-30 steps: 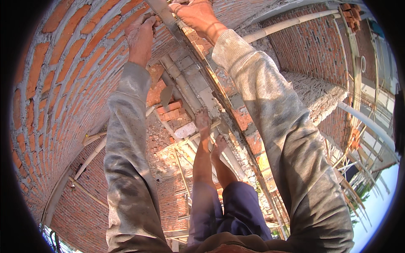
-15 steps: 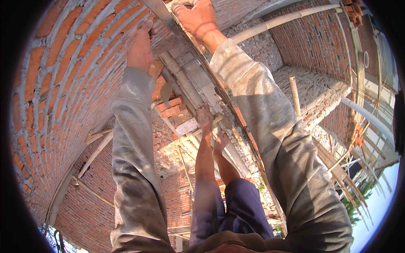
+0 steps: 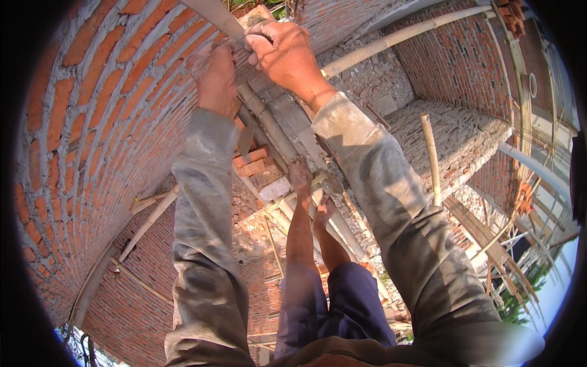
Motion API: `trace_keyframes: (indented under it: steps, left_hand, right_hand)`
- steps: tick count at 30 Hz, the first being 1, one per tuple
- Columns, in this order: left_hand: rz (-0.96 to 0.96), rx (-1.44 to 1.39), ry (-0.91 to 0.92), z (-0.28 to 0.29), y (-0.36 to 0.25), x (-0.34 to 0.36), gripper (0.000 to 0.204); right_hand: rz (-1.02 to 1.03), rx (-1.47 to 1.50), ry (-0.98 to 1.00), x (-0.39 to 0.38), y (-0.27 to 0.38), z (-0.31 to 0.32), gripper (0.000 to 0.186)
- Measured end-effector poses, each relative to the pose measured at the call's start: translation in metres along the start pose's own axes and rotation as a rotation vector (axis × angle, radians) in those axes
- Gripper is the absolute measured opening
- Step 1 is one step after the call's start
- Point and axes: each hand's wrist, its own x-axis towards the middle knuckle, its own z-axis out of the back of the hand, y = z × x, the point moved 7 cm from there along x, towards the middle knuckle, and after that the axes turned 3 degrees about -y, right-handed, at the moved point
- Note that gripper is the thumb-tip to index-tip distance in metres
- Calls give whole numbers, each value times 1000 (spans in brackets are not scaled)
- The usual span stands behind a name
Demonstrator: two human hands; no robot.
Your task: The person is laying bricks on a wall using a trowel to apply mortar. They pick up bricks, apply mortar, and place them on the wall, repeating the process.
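Note:
My left hand (image 3: 214,73), its fingers curled, is raised close to the red brick wall (image 3: 92,104). Just to its right, my right hand (image 3: 284,58) is closed, thumb and fingers bent together. A flat, pale board (image 3: 214,13) comes down from the upper edge and reaches the gap between both hands. Whether either hand grips it I cannot make out; the fingertips are partly hidden. Beyond my right hand lies a brick with grey mortar (image 3: 257,17) on it.
My bare feet (image 3: 301,174) stand on bamboo poles (image 3: 266,113) high above rubble. Loose bricks (image 3: 254,162) lie left of them. An upright bamboo pole (image 3: 431,159) and a long slanting one (image 3: 403,40) stand right, near a rough masonry ledge (image 3: 452,134).
My right hand has come down and nearer my left hand. The long narrow strip that ran diagonally under my right arm no longer shows there. The left hand has shifted slightly right.

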Motion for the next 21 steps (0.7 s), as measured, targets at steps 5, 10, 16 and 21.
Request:
trace_keyframes:
  steps: [5,10,16,21]
  left_hand:
    - [128,-41,-62,-14,4,-2,14]
    - [2,-137,-41,-11,3,2,20]
    - [-818,515,-19,5,-47,7,45]
    - [-908,525,295,-15,-68,42,44]
  right_hand:
    - [139,-510,-36,15,0,16,28]
    - [135,-681,17,57,-28,23,22]
    - [-741,691,25,104,-110,-1,20]
    - [-683,779,0,120,-84,-20,13]
